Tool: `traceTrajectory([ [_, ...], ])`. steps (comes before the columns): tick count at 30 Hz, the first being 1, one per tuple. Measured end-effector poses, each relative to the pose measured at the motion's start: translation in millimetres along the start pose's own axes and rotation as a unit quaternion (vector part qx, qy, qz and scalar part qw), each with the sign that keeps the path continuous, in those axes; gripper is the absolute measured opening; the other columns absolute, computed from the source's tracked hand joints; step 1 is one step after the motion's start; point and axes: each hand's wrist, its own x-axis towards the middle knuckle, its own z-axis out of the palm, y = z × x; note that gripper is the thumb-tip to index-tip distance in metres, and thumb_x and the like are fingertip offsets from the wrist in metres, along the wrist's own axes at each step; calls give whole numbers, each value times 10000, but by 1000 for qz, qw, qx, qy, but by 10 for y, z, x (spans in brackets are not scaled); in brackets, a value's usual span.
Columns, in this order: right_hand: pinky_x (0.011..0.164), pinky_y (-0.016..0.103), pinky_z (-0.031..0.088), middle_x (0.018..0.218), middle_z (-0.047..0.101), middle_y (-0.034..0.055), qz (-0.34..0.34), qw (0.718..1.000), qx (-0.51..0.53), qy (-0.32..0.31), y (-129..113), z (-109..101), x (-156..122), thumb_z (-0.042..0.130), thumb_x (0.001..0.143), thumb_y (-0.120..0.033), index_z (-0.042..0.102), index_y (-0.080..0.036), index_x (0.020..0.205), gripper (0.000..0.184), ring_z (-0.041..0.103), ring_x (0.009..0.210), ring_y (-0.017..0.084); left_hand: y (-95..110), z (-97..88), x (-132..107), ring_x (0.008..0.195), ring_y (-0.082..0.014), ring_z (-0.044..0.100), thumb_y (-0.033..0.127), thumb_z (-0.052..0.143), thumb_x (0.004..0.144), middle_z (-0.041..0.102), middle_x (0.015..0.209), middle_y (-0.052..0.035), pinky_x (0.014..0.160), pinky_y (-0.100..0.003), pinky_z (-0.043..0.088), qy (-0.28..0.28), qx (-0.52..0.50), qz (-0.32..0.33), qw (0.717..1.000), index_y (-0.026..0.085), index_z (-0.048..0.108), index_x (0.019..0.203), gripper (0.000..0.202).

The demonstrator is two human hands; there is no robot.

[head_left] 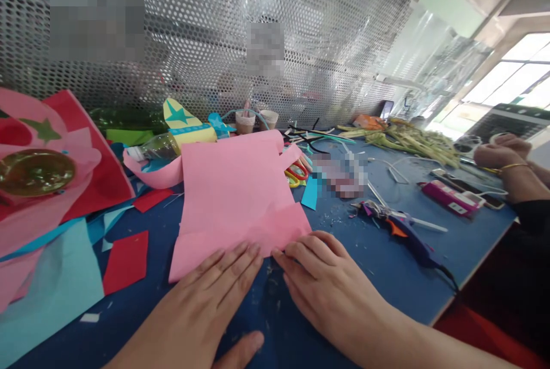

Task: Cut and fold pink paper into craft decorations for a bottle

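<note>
A sheet of pink paper (232, 185) lies on the blue table, its near edge folded up in a band and its far edge curling. My left hand (215, 289) rests flat on the left part of that fold, fingers stretched out and thumb apart on the table. At the fold's right part, my right hand (322, 271) has its fingers bent and pressed together on the edge of the paper. The tips of both hands are close to each other, near the middle of the fold.
Red paper pieces (126, 263) and light blue paper (55, 289) lie left. Behind are a plastic bottle (158, 146), paper cups (245, 122) and scissors (296, 173). A glue gun (408, 237) with a cord lies right, near another person's hands (502, 151). A perforated metal panel (206, 42) rises behind.
</note>
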Motion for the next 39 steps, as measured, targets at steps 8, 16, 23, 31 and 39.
traceTrajectory([
  [8,811,351,414,808,650,28,57,998,-31,-19,118,-151,-110,504,888,-117,697,-155,973,214,565,814,206,2,74,-84,1288,-211,516,527,503,894,448,1485,-30,1098,-277,374,22,14,-3,1000,211,248,1515,742],
  [16,721,368,508,796,653,69,119,990,-58,-39,299,-209,-301,430,930,-113,722,-151,906,295,599,770,225,-15,58,-53,1278,-227,527,521,508,887,428,1496,-42,1068,-302,416,8,18,8,1000,192,231,1518,764],
  [23,809,416,539,1034,667,130,99,995,13,11,229,-312,-194,444,983,-235,630,-138,1231,325,608,932,258,-13,-9,-35,1236,-245,568,530,514,884,453,1470,-54,990,-331,490,-1,27,12,1000,196,157,1532,811],
  [31,832,445,536,1070,714,71,69,993,89,-32,100,-81,-146,382,1017,-295,690,-194,1129,344,652,954,247,76,-246,97,1232,-246,571,492,478,922,494,1430,-102,981,-333,505,-50,36,8,998,139,409,1435,626],
  [39,774,452,535,1073,704,93,38,998,45,-2,107,-36,-195,371,1011,-268,678,-186,1143,344,640,955,261,157,-549,84,1097,-330,654,531,444,915,661,1234,-185,906,-407,549,-95,102,-10,990,65,672,1177,582],
])
